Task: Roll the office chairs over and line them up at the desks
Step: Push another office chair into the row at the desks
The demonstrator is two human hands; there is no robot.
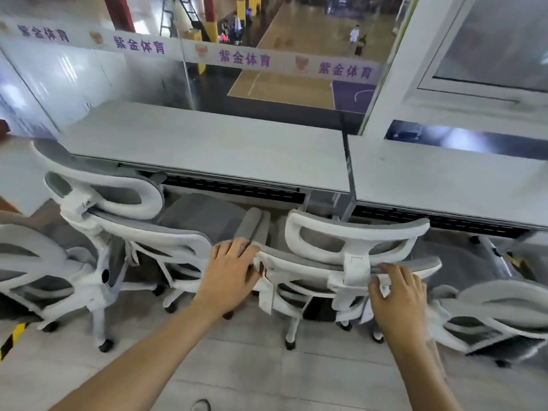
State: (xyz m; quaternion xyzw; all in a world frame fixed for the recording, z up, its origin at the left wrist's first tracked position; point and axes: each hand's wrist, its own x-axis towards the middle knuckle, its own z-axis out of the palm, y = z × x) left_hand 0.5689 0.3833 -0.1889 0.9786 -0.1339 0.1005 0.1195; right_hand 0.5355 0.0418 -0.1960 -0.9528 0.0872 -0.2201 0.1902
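Observation:
A white-framed office chair with grey mesh (353, 241) stands right in front of me, its back toward me and its seat under the left desk (207, 143). My left hand (231, 271) grips the left top edge of its backrest. My right hand (396, 295) grips the backrest's right side just below the headrest. A second matching chair (124, 203) stands to its left, also at this desk. Another desk (444, 179) adjoins on the right.
Further chairs show at the far left (32, 268) and far right (498, 310) edges. A glass railing with purple lettering (243, 57) runs behind the desks, a sports court below. A white window frame (415, 54) rises at right. Yellow-black tape (12, 336) marks the floor at the left.

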